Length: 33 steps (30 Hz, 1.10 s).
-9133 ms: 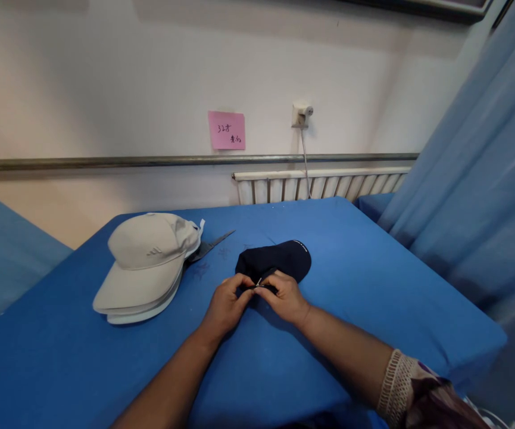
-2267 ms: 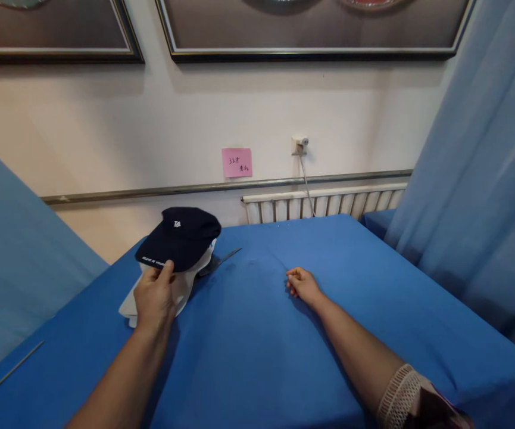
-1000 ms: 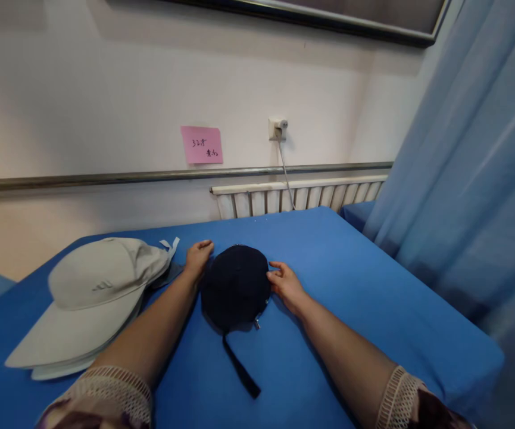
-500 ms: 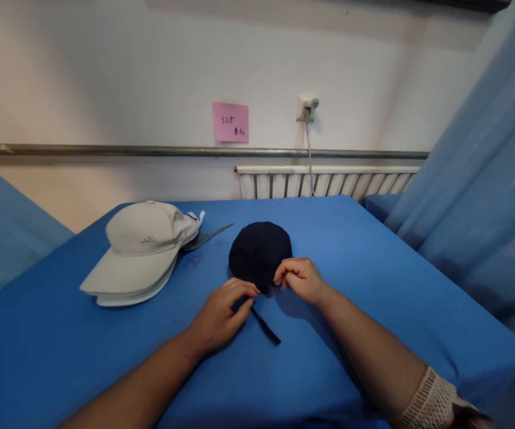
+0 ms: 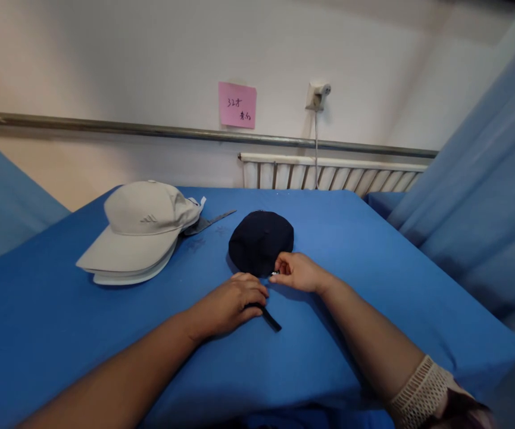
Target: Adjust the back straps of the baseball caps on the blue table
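A dark navy cap (image 5: 261, 241) lies crown up on the blue-covered table, centre of the view. From its near edge a black strap (image 5: 270, 319) runs towards me, with the loose end on the cloth. My left hand (image 5: 237, 301) is closed on this strap, thumb under and fingers over it. At the cap's near right edge my right hand (image 5: 299, 272) pinches a small part with a pale glint, too small to make out. Both hands are close together, and the fingers hide where the strap meets the cap.
Stacked light grey caps (image 5: 143, 208) stand on the left of the blue table (image 5: 328, 357). A grey pointed strap (image 5: 212, 220) sticks out behind them. At the back are a radiator (image 5: 328, 173), a metal rail (image 5: 172, 132) and a plugged-in cord. A blue curtain (image 5: 484, 179) hangs at right.
My left hand has closed further round the strap and shifted slightly right. The right fingers have turned, and a pale glint now shows at their tips. The view has tilted a little.
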Each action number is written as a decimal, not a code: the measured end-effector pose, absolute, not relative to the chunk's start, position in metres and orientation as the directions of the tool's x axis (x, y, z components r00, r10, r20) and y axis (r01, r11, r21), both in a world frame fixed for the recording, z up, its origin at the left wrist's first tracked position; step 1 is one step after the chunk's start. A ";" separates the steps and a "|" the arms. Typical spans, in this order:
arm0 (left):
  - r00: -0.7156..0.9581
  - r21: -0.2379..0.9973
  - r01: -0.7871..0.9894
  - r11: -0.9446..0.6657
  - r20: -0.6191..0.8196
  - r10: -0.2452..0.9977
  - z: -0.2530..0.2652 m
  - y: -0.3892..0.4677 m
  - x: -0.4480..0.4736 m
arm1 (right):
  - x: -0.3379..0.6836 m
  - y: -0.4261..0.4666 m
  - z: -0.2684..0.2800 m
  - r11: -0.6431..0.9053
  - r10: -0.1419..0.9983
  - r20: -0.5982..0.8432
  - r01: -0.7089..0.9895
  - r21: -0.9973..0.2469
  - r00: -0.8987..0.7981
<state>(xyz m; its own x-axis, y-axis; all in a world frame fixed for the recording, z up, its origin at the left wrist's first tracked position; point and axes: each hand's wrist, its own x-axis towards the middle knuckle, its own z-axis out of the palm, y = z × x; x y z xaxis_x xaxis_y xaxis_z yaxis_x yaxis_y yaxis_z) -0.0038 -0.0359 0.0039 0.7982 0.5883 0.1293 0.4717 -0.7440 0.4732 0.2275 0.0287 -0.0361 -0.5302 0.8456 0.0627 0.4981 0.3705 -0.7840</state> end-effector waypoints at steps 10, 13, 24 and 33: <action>0.657 0.493 0.603 -0.628 0.140 0.741 0.000 -0.020 -0.018 | 0.208 0.013 -0.021 0.476 0.868 0.137 0.725 -0.498 -0.476; 0.565 0.583 0.628 -0.515 0.114 0.817 -0.003 -0.016 -0.024 | 0.211 0.016 -0.026 0.495 0.857 0.150 0.707 -0.505 -0.493; 0.350 0.830 0.525 -0.186 -0.011 0.937 -0.010 -0.011 -0.024 | 0.229 0.029 -0.039 0.482 0.836 0.199 0.513 -0.710 -0.511; 0.349 0.818 0.531 -0.221 0.027 0.937 -0.005 -0.015 -0.020 | 0.229 0.022 -0.027 0.580 0.743 0.150 0.516 -0.630 -0.653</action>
